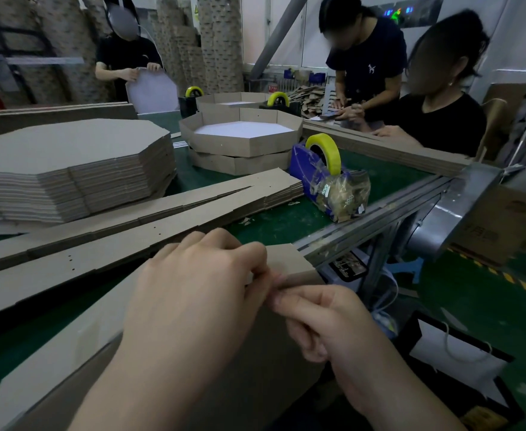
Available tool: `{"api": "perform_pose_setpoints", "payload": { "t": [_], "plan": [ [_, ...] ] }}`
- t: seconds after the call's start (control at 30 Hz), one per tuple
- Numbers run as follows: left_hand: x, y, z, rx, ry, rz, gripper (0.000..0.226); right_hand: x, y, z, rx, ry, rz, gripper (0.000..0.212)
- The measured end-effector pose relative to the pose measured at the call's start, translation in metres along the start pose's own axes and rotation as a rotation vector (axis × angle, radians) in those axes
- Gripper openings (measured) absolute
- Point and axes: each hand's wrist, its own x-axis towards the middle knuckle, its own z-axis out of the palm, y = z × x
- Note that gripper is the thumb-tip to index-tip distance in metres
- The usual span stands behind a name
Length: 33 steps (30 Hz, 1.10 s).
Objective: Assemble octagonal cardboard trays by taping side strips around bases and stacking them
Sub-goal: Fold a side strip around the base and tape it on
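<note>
Pinching one spot on the upper edge of the cardboard strip (289, 259) with left hand (199, 284) and right hand (327, 318). Lying directly under both hands. Likely light, stiff, easily creased: best held at edges beside folds.

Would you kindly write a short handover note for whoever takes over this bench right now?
Left hand and right hand: both pinch the top edge of the brown cardboard piece in front.
Stack of flat octagonal cardboard bases at left; long cardboard side strips in the middle; blue tape dispenser with yellow roll at right.
Done: two finished octagonal cardboard trays stacked behind the strips.
Left: finish this tray, stack it, carry on through the bases.
</note>
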Motion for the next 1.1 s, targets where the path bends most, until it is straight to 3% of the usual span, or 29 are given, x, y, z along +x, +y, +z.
{"api": "perform_pose_setpoints", "payload": {
  "t": [0.13,0.3,0.4,0.47,0.6,0.77,0.87,0.97,1.1],
  "plan": [
    [-0.004,-0.005,-0.002,0.013,0.009,0.025,0.022,-0.001,0.008,-0.001,-0.095,0.071,0.009,0.035],
    [-0.011,-0.01,-0.003,0.064,-0.002,0.075,0.016,0.003,0.01,-0.01,-0.131,0.408,-0.39,0.046],
    [-0.015,-0.013,-0.003,0.094,-0.043,0.059,0.023,0.012,0.007,-0.009,-0.216,0.453,-0.573,0.03],
    [-0.019,-0.018,-0.005,0.127,-0.067,0.033,0.036,0.017,0.004,-0.007,-0.224,0.357,-0.588,0.018],
    [-0.032,-0.031,-0.014,0.165,-0.075,-0.006,0.056,0.024,-0.007,-0.002,-0.227,0.136,-0.618,0.014],
    [-0.044,-0.045,-0.03,0.163,-0.026,-0.078,0.034,0.036,-0.022,0.015,-0.139,-0.086,-0.592,0.014],
    [-0.049,-0.061,-0.035,0.065,0.009,-0.136,0.033,0.045,-0.034,0.031,-0.153,-0.266,-0.555,0.008],
    [-0.058,-0.083,-0.037,-0.043,0.062,-0.195,0.036,0.062,-0.049,0.044,-0.088,-0.443,-0.473,0.015],
    [-0.073,-0.103,-0.043,-0.065,0.114,-0.235,0.036,0.116,-0.065,0.07,-0.201,-0.381,-0.451,0.025]
  ]
}}
